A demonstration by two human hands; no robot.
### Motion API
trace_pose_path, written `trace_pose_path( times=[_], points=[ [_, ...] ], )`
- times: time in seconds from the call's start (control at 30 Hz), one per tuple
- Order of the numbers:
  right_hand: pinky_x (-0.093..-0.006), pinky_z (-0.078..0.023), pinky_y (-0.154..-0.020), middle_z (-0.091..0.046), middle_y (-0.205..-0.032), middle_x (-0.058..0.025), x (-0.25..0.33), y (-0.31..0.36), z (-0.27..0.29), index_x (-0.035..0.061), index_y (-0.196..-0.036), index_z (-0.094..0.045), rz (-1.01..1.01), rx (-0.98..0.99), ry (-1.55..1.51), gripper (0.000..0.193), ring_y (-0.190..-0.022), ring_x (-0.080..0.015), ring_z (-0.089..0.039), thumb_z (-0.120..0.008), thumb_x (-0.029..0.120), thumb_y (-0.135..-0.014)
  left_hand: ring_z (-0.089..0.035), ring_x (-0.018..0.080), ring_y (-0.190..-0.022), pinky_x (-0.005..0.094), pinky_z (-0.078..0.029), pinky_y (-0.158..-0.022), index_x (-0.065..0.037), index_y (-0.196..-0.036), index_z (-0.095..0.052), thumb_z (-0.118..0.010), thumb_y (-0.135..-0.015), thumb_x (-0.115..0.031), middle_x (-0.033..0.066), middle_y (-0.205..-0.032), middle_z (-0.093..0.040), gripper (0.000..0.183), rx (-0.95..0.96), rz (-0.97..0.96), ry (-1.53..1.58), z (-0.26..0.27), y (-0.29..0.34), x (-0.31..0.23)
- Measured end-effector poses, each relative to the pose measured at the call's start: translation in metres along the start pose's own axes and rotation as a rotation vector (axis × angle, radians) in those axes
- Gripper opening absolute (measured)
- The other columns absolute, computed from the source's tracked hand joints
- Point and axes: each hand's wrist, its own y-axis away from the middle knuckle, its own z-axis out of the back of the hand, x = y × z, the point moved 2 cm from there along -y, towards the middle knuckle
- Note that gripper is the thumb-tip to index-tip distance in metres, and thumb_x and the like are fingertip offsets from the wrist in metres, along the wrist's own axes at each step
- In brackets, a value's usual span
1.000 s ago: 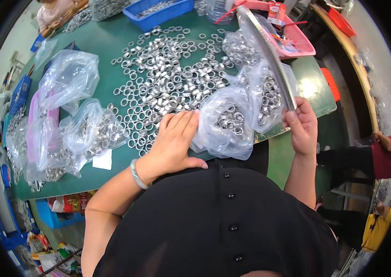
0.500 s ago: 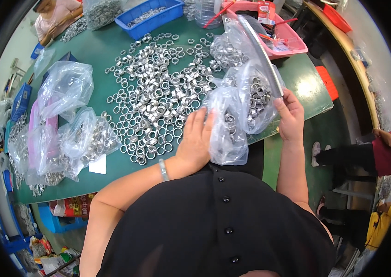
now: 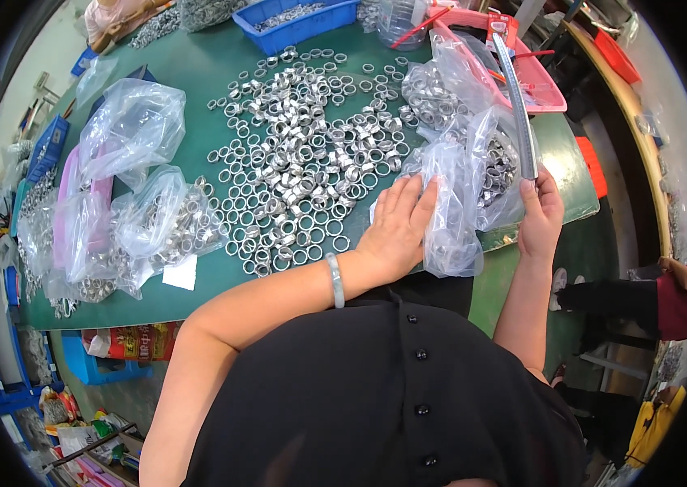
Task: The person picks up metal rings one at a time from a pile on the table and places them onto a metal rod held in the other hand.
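My left hand [image 3: 396,231] lies palm down at the table's near edge, fingers stretched out against the side of a crumpled clear plastic bag [image 3: 450,231]. In my right hand [image 3: 541,215] is the lower end of a long, narrow grey metal bar [image 3: 515,105] with fine marks along it. The bar rises past a second clear bag [image 3: 496,174] holding metal rings. Left of these bags, a wide heap of loose silver metal rings [image 3: 303,162] spreads over the green table [image 3: 197,57]. Part of my left palm's underside is hidden.
More bagged rings [image 3: 173,231] sit at the left beside a white paper slip [image 3: 180,273]. A blue bin [image 3: 299,28] and a pink basket [image 3: 553,97] stand at the back. Another person [image 3: 116,18] sits far left; someone in dark red [image 3: 680,300] is at the right.
The view has shifted, so the table appears farther right and higher. The metal bar has swung from a leftward slant to nearly upright. My left hand stays beside the crumpled bag.
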Motion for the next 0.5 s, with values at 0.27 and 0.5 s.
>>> trace_pose_path(
  times=[0.27,0.5],
  points=[
    [-0.0276,-0.034,-0.086,-0.035,-0.125,-0.0128,0.034,0.023,-0.008,-0.0031,-0.09,-0.053,0.274,0.011,0.291,0.013,-0.101,-0.015,-0.043,-0.054,0.002,-0.078,-0.034,0.0309,-0.114,0.0413,-0.021,-0.096,-0.001,-0.125,-0.031,-0.065,-0.061,-0.048,0.0155,-0.115,-0.043,0.086,0.208,-0.118,0.053,0.065,-0.009,0.033],
    [-0.0231,-0.038,-0.078,-0.042,-0.117,-0.0114,0.046,0.03,-0.025,-0.0036,-0.093,-0.051,0.252,0.195,0.188,0.016,-0.09,-0.0111,-0.046,-0.054,0.002,-0.079,-0.047,0.0222,-0.099,0.0372,-0.029,-0.089,-0.006,-0.091,-0.06,-0.054,-0.078,-0.021,0.0066,-0.107,-0.053,0.021,0.26,-0.116,-0.248,0.086,-0.009,0.074]
  ],
)
